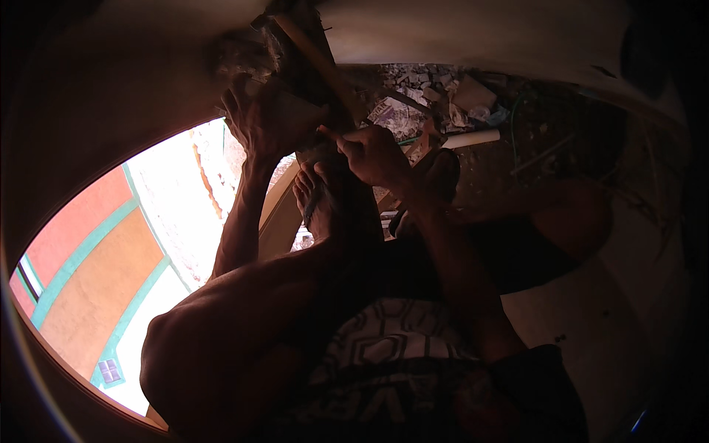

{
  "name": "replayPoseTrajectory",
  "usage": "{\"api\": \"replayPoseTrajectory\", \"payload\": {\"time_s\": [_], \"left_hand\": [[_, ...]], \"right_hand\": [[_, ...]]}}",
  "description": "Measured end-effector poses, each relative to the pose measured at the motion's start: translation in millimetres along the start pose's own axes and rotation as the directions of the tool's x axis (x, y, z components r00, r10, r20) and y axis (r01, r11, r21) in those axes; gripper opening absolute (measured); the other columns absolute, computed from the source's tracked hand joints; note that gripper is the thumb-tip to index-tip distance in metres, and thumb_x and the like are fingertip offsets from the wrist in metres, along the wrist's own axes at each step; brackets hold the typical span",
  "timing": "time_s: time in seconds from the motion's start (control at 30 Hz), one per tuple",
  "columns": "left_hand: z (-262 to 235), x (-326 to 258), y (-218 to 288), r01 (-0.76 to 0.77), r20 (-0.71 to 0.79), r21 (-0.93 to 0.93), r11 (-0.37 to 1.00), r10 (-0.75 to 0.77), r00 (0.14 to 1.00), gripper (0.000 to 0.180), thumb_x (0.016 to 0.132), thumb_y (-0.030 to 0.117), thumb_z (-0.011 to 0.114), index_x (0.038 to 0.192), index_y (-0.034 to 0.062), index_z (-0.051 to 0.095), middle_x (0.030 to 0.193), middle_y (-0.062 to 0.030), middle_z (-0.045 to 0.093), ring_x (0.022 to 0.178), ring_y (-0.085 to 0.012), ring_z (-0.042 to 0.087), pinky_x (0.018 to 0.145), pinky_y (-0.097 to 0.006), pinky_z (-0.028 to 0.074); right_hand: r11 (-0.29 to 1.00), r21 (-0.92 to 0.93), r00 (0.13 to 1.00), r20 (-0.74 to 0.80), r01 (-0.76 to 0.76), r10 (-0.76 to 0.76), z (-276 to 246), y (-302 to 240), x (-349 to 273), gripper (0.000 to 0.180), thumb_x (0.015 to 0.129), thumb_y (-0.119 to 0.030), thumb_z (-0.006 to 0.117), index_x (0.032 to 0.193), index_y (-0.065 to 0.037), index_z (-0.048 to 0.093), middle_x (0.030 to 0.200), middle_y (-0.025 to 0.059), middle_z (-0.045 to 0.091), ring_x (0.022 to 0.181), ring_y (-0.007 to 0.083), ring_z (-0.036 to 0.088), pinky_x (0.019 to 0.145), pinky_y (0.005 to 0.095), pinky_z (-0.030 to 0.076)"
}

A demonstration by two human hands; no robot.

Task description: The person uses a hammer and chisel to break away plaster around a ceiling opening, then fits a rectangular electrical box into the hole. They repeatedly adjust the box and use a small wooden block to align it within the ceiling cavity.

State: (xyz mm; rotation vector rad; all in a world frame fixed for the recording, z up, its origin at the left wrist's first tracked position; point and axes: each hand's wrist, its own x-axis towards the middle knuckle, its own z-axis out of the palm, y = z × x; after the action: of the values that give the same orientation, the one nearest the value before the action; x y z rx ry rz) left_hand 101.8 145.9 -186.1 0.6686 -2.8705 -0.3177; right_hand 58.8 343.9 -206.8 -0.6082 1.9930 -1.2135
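Note:
The light is dim, so much detail is lost in shadow. My left hand [260,122], at the upper left of centre, has its fingers bent around something dark that I cannot make out. Just above it are pale, frayed fibres [251,55]. My right hand [373,156] is closed in a fist, right of and a little nearer than the left. A slim wooden stick [314,55] slants down from the upper left, and its lower end meets this fist. Below my hands is my bare foot [321,203] in a sandal strap.
Rubble and scraps [421,88] lie on the ground beyond my right hand, with a pale tube [473,139] beside them. My bent legs [244,317] frame the work. At the left is a bright opening toward an orange and teal wall [103,295].

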Motion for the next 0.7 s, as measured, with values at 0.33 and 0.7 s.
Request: {"api": "replayPoseTrajectory", "payload": {"time_s": [0.33, 0.7], "left_hand": [[1, -4, 2, 0.041, 0.01, 0.036, 0.999, -0.041, 0.999, 0.069, 0.042, 0.052, 0.091, 0.102, 0.0227, 0.074, 0.129, -0.0198, 0.042, 0.117, -0.0446, 0.043, 0.086, -0.058, 0.046], [7, -10, 1, 0.052, -0.031, -0.035, 0.998, -0.053, 0.998, 0.069, 0.043, 0.056, 0.09, 0.101, 0.0223, 0.074, 0.129, -0.0191, 0.043, 0.116, -0.0432, 0.043, 0.086, -0.058, 0.047]], "right_hand": [[0.911, -0.364, 0.942, -0.189, 0.195, -0.277, 15, -18, -22, 0.024, 0.095, -0.011, 0.059, 0.117, -0.003, 0.064, 0.077, 0.0219, 0.067, 0.07, 0.0376, 0.069, 0.062, 0.0443, 0.056], [0.851, -0.446, 0.946, -0.028, 0.277, -0.322, 17, -15, -7, 0.025, 0.092, -0.014, 0.061, 0.115, -0.004, 0.058, 0.082, 0.0211, 0.065, 0.07, 0.038, 0.068, 0.063, 0.0464, 0.057]]}}
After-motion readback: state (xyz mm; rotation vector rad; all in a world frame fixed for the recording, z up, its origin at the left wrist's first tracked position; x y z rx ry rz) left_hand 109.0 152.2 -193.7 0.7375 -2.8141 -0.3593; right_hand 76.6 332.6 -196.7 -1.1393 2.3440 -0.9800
